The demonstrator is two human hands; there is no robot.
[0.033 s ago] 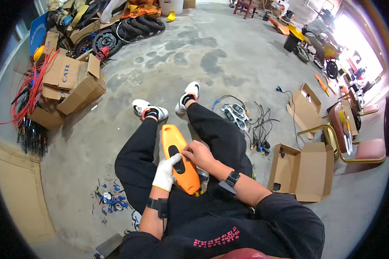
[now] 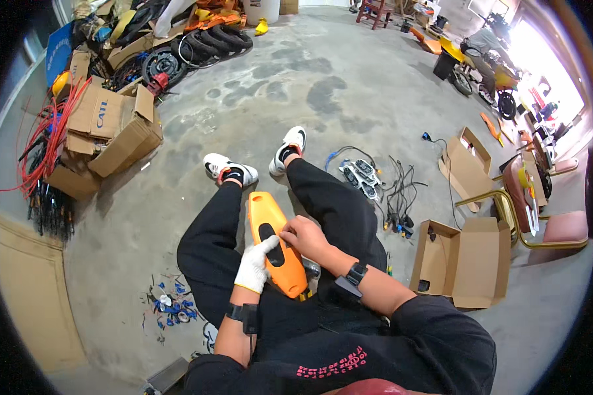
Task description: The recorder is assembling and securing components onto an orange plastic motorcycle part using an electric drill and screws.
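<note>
An elongated orange plastic casing with a dark oval inset lies lengthwise between my thighs. My left hand, in a white work glove, grips its left side, the thumb resting over the dark inset. On the other side my bare right hand has its fingers bent and pinched together at the upper right edge of the inset. Whatever is between those fingertips is hidden. A dark, shiny part shows beside the casing under my right wrist.
Cables and silver-black parts lie right of my leg. Farther right stand an open cardboard box and pink chairs. Blue scraps litter the floor at left. Cartons and tyres pile up far left. A person sits far right.
</note>
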